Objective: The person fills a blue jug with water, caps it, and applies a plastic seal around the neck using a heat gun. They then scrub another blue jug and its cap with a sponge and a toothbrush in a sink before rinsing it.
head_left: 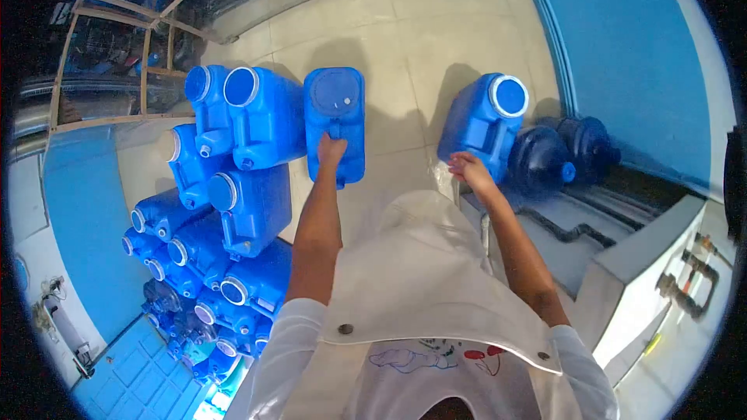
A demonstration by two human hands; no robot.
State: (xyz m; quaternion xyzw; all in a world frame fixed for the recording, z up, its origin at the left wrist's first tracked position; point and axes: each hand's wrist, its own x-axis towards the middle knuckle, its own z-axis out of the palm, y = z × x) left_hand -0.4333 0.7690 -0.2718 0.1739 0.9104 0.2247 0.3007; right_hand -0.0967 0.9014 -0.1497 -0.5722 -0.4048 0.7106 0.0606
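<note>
My left hand [332,149] is closed around the handle of a blue water jug [335,93] with a round blue cap, in the middle of the view. That jug stands at the right end of a cluster of similar ones. My right hand [471,169] is at the near side of another blue water jug [472,126], whose cap has a white ring. Its fingers are loosely bent and apart, and they overlap the jug's lower edge in this view.
Many stacked blue jugs [261,210] fill the left side. Two round dark blue bottles [538,159] lie at the right beside black pipes [580,233] and a white ledge [650,257]. A wood-framed glass partition [148,54] borders the far left, a blue wall [630,54] the right.
</note>
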